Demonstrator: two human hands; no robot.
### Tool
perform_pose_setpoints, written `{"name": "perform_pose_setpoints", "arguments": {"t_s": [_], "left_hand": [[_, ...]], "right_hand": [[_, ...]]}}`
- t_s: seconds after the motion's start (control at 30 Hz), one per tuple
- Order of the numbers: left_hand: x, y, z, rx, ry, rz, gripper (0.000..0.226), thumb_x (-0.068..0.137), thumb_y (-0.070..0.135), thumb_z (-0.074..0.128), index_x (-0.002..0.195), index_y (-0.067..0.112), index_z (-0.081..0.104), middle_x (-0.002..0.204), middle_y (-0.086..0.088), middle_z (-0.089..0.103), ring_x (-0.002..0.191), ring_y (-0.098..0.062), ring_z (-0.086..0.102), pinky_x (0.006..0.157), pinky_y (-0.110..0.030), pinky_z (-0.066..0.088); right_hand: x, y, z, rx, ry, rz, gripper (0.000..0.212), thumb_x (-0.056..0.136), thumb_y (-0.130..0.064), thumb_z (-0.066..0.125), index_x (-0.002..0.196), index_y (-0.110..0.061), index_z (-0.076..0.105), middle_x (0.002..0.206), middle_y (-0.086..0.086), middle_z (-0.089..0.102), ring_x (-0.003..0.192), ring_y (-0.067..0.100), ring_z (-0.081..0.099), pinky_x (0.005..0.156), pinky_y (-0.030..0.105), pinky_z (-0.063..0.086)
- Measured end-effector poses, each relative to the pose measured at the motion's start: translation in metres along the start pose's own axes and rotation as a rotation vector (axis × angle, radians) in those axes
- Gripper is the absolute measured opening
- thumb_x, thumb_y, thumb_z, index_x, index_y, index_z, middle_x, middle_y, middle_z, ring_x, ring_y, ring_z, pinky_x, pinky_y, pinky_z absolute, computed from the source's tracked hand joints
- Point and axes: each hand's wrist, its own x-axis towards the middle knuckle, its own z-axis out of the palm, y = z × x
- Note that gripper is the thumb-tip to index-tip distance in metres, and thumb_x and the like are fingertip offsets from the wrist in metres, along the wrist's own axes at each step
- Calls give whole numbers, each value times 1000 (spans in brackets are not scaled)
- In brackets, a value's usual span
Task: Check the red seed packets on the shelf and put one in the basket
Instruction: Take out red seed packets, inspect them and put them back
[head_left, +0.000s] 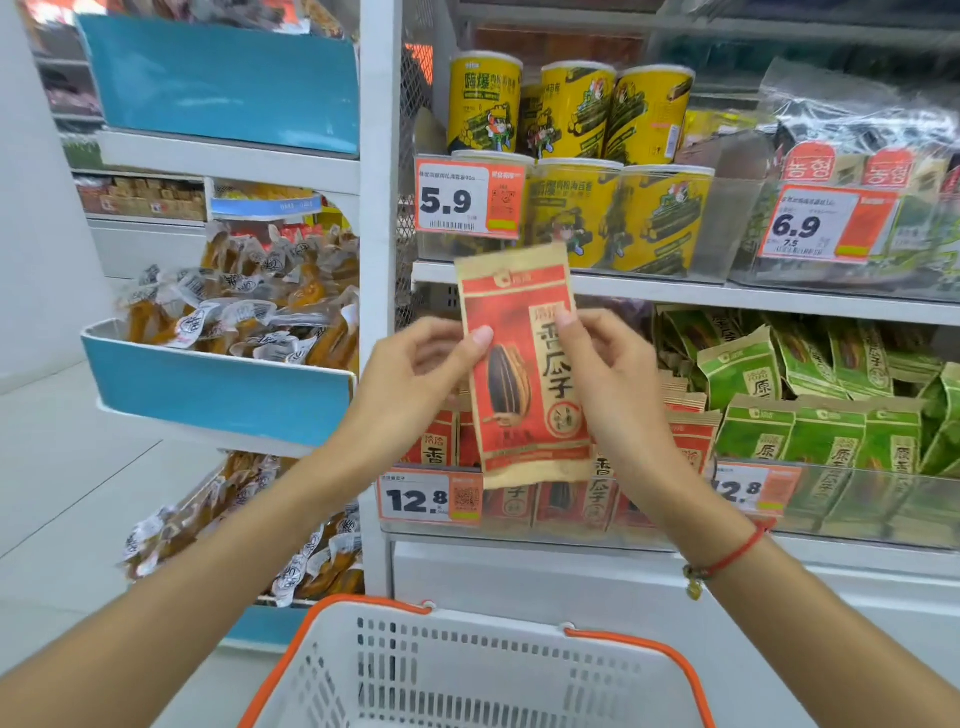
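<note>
Packet check, head view: you hold one red seed packet (524, 364) upright in front of the shelf (675, 293), above the basket (467, 670).

Your left hand (415, 374) pinches the packet's left edge with thumb on the printed face, and your right hand (608, 379) pinches its right edge, so both hands are closed on it. More red packets (691, 441) stand just behind it, with the green packets (826, 431) to its right. Keep the packet flat and steady while you read the front, then lower it straight down from where it is; the basket's open mouth looks to lie directly below the packet, near your forearms.
</note>
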Motion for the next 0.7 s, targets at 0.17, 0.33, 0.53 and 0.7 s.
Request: {"name": "perform_pose_setpoints", "arguments": {"t_s": [0.17,0.33,0.53,0.7], "left_hand": [[-5,-21,8,33,35,-161,30,82,43,68,97,17,68,87,1,75,84,-17,72,74,-32,60],[-6,-31,7,144,104,-178,27,77,52,70,88,26,69,82,8,75,82,-12,72,84,-46,56],[-8,-35,8,135,145,-179,27,77,52,70,88,28,69,86,7,75,84,-14,72,79,-43,58],[-6,-26,7,-14,225,-177,25,86,37,67,99,16,66,92,0,73,80,-10,71,63,-23,59]], "right_hand": [[-8,21,-4,-98,-193,380,38,98,-45,46,93,-16,70,84,4,76,75,18,73,70,32,59],[-12,32,-10,-34,-338,407,32,97,-38,49,108,-14,66,91,0,76,79,10,73,61,17,56],[-12,34,-21,-17,-513,401,34,89,-23,65,122,-24,58,102,-5,75,91,8,71,69,18,56],[-16,42,-21,-35,-554,343,53,78,-8,76,125,-20,55,108,-1,73,97,16,70,84,32,57]]}}
